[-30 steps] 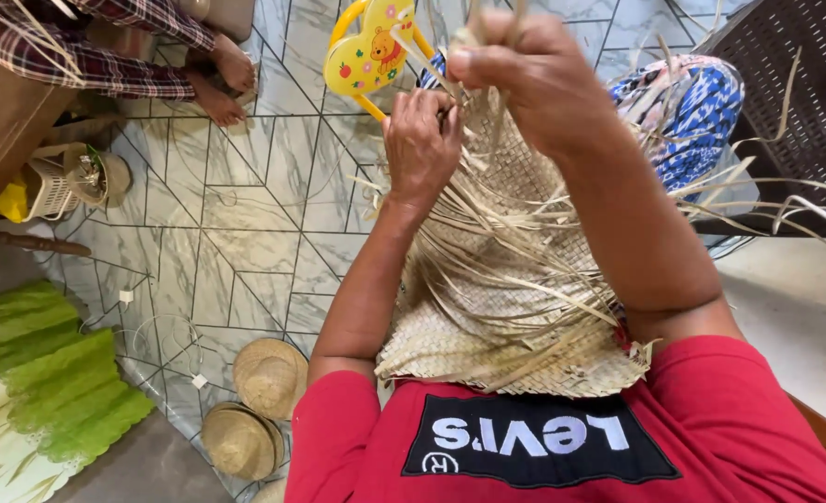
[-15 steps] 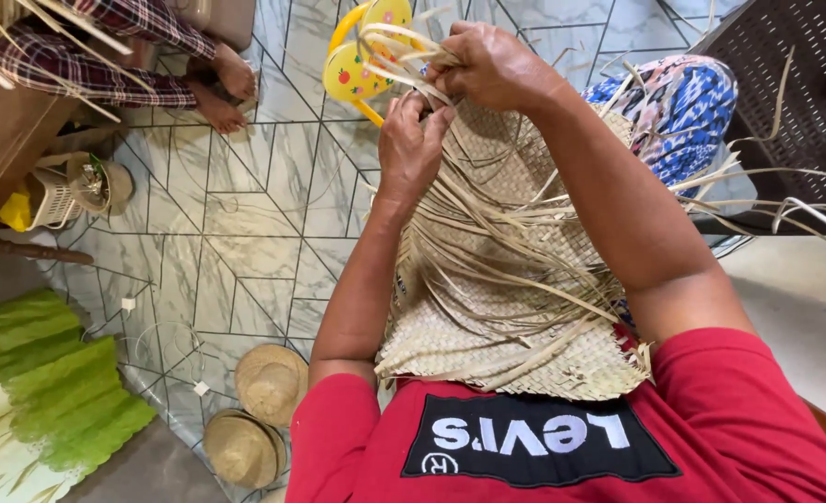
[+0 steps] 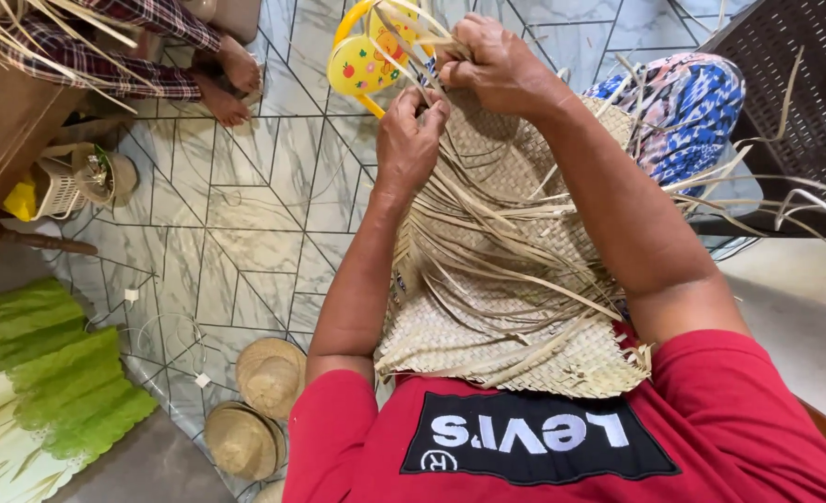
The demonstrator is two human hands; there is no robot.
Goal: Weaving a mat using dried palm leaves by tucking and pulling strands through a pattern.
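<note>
A half-woven straw piece (image 3: pixel 487 317) lies across my lap, with many loose pale strips fanning out from it. My left hand (image 3: pixel 411 138) pinches strips at the far edge of the weave. Just beyond it, my right hand (image 3: pixel 497 65) is closed around a bundle of strips that run up and away from me. Both forearms reach forward over the woven mat, and my red shirt (image 3: pixel 562 438) fills the bottom of the view.
A yellow plastic child's seat (image 3: pixel 366 61) stands on the marble-tiled floor (image 3: pixel 236 214) ahead. Another person's bare feet (image 3: pixel 231 84) are at upper left. Two finished straw hats (image 3: pixel 255 405) lie at lower left beside green cloth (image 3: pixel 50 373). A blue patterned bag (image 3: pixel 692 102) and dark wicker chair (image 3: pixel 804 93) are at right.
My right hand has come down and toward me with its bundle of strips. My left hand stays pinching the weave's edge.
</note>
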